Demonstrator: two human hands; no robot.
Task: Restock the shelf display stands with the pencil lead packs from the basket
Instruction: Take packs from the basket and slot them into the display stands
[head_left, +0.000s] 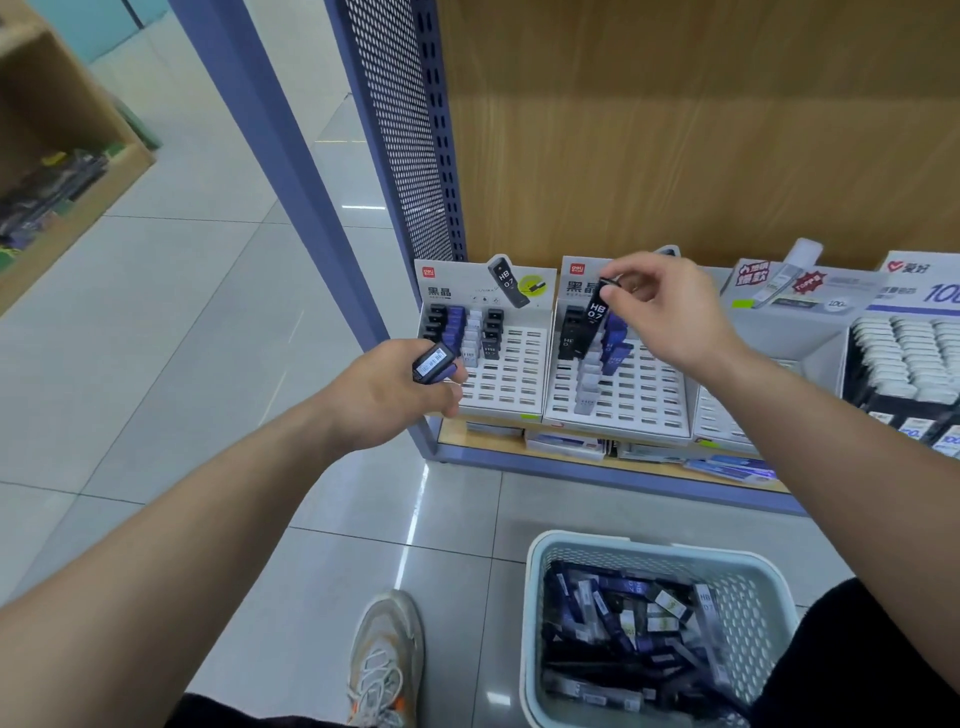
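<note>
**Q:** Which containers appear, and what do they hold?

**A:** Near right, on the floor, is a pale basket (535, 623). It holds a loose heap of pencil lead packs (623, 629) in black, blue and white, lying every way. On the shelf (597, 465) beyond it, white slotted display stands sit side by side. The left stand (514, 384) carries short rows of black, blue and white packs in its far left slots. The middle stand (644, 405) carries the same colours in its left columns.

**Q:** And the hands?

**A:** The left hand (379, 400) is curled round a dark pack (434, 364) with its barcode label up, just in front of the left stand's left side. The right hand (660, 312) pinches the top of a black pack (596, 314) marked HB 0.7 between thumb and fingertips. It holds the pack upright over the far left of the middle stand, beside the black packs standing there.

**Q:** What cannot be made out?

**A:** Whether that pack's foot sits in a slot cannot be told. A third stand (810, 306) is partly covered by the right forearm. A tray of white packs (904, 353) is cut off at the right edge. Flat boxes (566, 441) under the stands show only their near ends. The carton (78, 171) at far left is blurred, and its contents cannot be told.
</note>
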